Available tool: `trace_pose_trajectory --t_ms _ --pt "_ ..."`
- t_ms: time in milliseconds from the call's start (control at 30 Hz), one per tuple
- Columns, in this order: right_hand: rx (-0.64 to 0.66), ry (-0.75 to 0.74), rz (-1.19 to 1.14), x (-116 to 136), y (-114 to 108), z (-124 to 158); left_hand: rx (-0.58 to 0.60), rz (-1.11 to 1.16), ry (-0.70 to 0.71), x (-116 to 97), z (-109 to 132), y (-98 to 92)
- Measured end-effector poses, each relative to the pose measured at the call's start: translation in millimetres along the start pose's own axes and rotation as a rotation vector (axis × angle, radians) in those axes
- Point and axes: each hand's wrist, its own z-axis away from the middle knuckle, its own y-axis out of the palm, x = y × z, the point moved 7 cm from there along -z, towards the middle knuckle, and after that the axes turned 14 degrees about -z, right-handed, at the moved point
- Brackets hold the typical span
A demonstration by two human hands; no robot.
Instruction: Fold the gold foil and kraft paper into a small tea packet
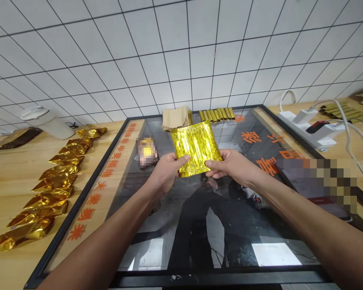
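Between my hands a square sheet of shiny gold foil paper (196,147) is held up, tilted toward me, above a dark glass panel (157,249). My left hand (168,169) pinches its lower left side, thumb on the front face. At the lower right corner my right hand (222,164) grips it the same way, fingers behind. Just past the sheet lies a stack of tan paper sheets (175,117). Next to that stack, several gold foil rolls (218,115) lie in a row.
Folded gold foil pieces (51,183) line the wooden table on the left, near a white lidded cup (48,121). A white power strip (311,127) with cables sits at right. A partly blurred phone-like device (314,189) lies on the glass. A tiled wall (181,60) closes the back.
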Motion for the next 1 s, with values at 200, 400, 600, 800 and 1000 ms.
trace_pose_trajectory --t_ms 200,400,600,800,1000 --pt "-0.051 -0.036 -0.02 3.0 -2.2 -0.7 0.093 -0.124 -0.103 6.3 5.9 9.5" --pt "-0.078 -0.036 -0.015 7.1 -4.7 -0.5 0.064 -0.133 -0.1 -0.3 6.2 7.6" --pt "-0.039 -0.037 -0.016 13.9 -4.6 2.4 0.113 -0.103 -0.079 -6.1 5.6 7.0" --pt "0.03 -0.044 -0.025 14.6 -7.7 -0.6 0.173 -0.096 -0.057 -6.5 3.9 4.6" --pt "-0.001 -0.061 -0.009 16.7 -13.8 -3.8 0.137 -0.104 -0.054 -5.7 0.1 -2.6"
